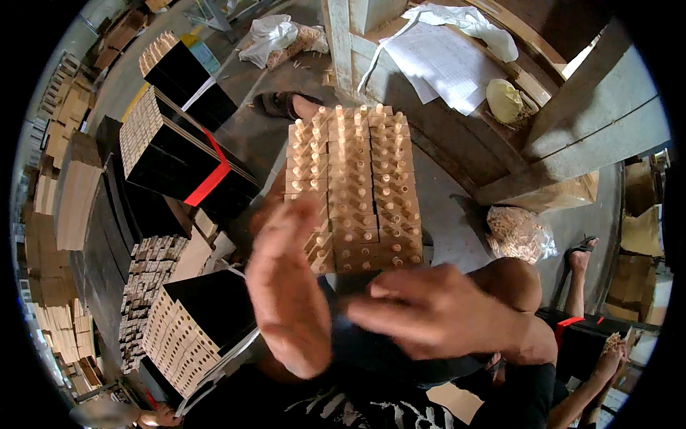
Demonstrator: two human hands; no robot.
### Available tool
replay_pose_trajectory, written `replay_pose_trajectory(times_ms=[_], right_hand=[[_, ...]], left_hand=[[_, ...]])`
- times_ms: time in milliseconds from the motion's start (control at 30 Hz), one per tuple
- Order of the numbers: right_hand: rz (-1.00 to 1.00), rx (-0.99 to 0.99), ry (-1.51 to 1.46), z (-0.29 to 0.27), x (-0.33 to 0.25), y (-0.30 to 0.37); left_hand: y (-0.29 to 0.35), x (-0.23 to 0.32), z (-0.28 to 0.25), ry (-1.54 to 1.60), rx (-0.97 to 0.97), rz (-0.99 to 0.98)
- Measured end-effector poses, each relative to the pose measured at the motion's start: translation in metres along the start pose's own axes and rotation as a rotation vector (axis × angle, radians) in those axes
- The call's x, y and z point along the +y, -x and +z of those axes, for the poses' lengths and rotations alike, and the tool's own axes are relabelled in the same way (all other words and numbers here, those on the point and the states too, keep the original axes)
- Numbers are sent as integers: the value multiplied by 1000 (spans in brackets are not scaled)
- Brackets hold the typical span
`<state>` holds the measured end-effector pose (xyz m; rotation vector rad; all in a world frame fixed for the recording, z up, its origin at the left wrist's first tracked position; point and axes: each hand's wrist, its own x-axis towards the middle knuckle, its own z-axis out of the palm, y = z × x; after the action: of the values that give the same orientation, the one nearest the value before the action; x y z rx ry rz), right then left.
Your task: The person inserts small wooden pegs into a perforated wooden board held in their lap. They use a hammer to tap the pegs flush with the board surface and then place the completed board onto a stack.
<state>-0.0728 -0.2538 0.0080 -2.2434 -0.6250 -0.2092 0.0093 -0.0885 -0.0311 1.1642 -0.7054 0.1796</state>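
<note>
In front of my lap stands a bundle of wooden boards [352, 247] with their end faces up. Rows of pale wooden dowels [341, 132] stick out of holes in those ends. My left hand [289, 293] is over the bundle's near left edge, its blurred fingers close to the dowels. Just off the near right edge, my right hand [443, 307] points leftward with its fingers bent. Motion smears the fingertips of both hands, so whether either holds a dowel cannot be made out.
At left stand black board bundles, one with a red strap [211, 175], another with drilled ends [179, 339]. A clear bag of dowels [516, 232] lies on the floor at right. Papers [443, 64] rest on a wooden crate ahead. Another person's hands [609, 361] show at lower right.
</note>
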Motion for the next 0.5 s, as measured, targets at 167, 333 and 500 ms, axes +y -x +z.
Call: replay_pose_trajectory(times_ms=[167, 333, 500], right_hand=[[-143, -156, -73, 16, -8, -1], [-99, -279, -366, 24, -9, 8], [-59, 52, -369, 3, 0, 20]], left_hand=[[4, 14, 7, 297, 22, -152], [1, 17, 1, 345, -76, 31], [20, -10, 1, 135, -59, -274]])
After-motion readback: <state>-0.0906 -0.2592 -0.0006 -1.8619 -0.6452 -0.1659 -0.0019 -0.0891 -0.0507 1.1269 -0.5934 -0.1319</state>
